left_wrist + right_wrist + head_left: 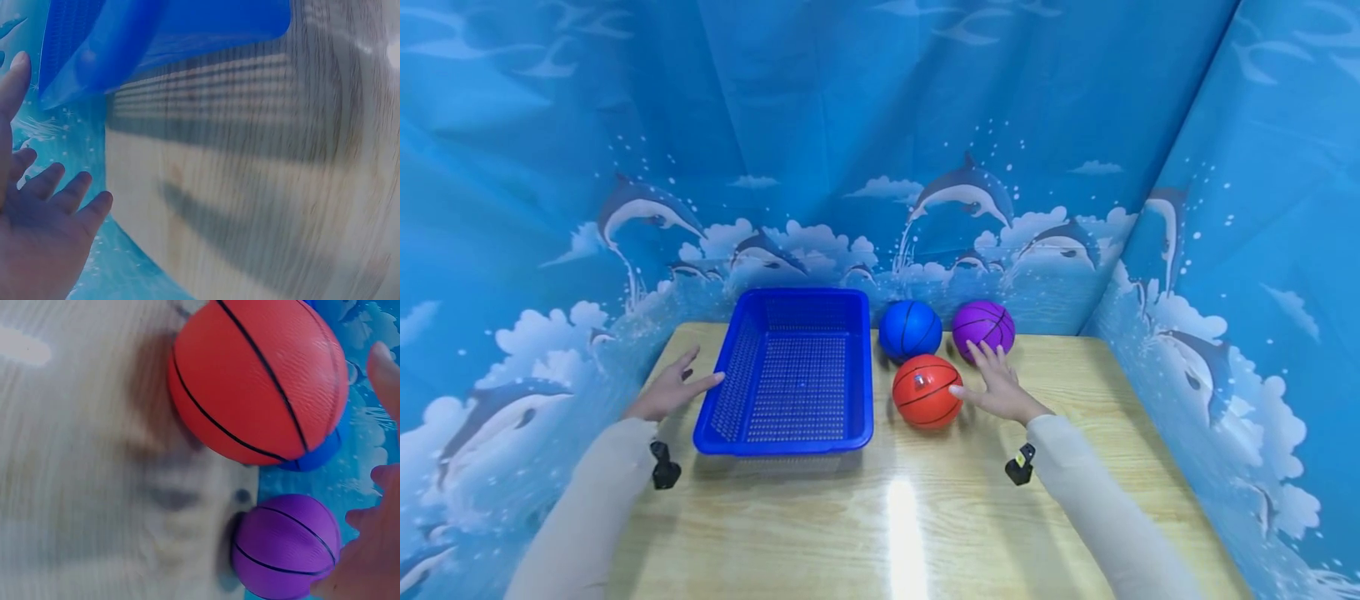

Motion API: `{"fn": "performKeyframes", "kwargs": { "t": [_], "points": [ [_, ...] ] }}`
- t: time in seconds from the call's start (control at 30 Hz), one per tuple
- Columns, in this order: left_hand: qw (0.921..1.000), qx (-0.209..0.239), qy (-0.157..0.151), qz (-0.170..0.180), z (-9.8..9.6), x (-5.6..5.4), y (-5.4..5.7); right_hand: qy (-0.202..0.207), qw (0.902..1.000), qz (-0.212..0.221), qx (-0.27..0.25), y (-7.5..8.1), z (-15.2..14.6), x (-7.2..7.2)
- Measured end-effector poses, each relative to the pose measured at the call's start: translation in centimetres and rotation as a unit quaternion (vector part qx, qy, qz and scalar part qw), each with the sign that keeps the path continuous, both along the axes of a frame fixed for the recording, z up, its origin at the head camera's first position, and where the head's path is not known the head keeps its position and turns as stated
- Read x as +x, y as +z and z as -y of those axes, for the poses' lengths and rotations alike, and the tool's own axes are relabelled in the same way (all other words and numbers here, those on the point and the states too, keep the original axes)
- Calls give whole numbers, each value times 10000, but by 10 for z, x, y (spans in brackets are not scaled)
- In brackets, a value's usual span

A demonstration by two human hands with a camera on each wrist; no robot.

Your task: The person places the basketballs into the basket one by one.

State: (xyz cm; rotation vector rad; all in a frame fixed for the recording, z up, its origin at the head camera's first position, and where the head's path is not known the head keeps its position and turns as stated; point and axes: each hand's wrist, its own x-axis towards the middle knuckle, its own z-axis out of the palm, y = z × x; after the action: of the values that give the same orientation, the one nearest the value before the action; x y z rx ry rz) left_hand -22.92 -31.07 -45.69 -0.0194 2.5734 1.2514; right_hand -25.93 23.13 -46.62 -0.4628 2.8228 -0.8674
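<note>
A blue plastic basket (801, 450) with a perforated bottom stands on the left part of the table. Spread beside its left rim is my left hand (670, 390), the thumb tip right at the rim; the left wrist view shows this hand (47, 231) with its fingers extended. To the basket's right lie three small basketballs: a blue one (910, 329), a purple one (981, 323) and, nearer me, a red one (925, 396). My right hand (1000, 387) hovers with fingers spread, its thumb overlapping the red ball's edge and its fingertips overlapping the purple ball in the head view.
The light wooden table (805, 533) ends at the back and sides against a blue curtain (820, 125) printed with dolphins. Small black cameras hang at both wrists. A bright glare streak lies on the table's front part.
</note>
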Motion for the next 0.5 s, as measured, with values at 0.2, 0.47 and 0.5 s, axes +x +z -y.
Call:
{"fn": "performKeyframes", "kwargs": {
  "t": [0.2,0.47,0.5],
  "points": [
    [9995,225,130,-169,-3,-4,-15,103,9996,174,-222,-15,11,0],
    [9977,361,559,-101,-9,-7,-26,216,9968,433,-632,-23,22,1],
    [9974,403,583,-143,-10,-8,-26,209,9962,490,-695,-24,23,2]
  ]
}}
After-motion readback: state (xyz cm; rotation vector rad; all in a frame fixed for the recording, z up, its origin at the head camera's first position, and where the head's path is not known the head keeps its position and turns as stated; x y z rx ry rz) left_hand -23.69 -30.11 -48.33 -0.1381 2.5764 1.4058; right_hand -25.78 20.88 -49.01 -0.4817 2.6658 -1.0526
